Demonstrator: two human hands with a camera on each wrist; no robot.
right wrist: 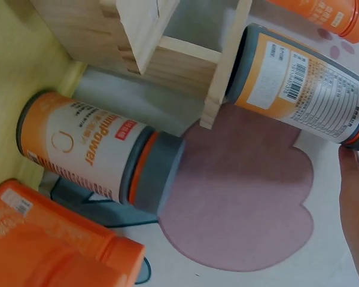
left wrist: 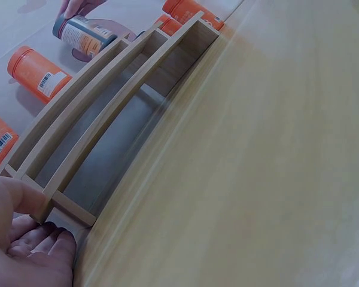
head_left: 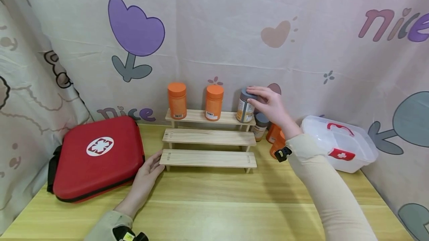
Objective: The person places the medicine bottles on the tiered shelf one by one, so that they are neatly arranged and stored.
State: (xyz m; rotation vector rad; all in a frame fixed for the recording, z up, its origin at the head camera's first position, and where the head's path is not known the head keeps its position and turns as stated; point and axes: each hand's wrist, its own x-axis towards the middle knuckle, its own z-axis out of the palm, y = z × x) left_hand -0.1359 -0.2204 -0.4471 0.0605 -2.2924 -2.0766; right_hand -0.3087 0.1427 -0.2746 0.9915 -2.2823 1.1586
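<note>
A wooden three-step display rack (head_left: pixel 209 158) stands on the table. On its top step, at the right end, is a supplement bottle with a grey cap (head_left: pixel 245 110), upright. From above, my right hand (head_left: pixel 272 107) grips this bottle by its cap; in the right wrist view the bottle's label (right wrist: pixel 308 84) shows, and only part of the hand. My left hand (head_left: pixel 147 172) holds the left end of the lowest step; the left wrist view shows its thumb against the step's end and the other fingers curled below. Two orange bottles (head_left: pixel 177 101) (head_left: pixel 213 103) stand on the top step.
Right of the rack, another grey-capped bottle (head_left: pixel 260 127) stands on the table beside orange bottles (head_left: pixel 277 146), partly behind my right forearm. A clear first-aid box (head_left: pixel 338 140) with a red handle is farther right. To the left lies a red first-aid case (head_left: pixel 100 170). A patterned curtain (head_left: pixel 214 28) hangs behind.
</note>
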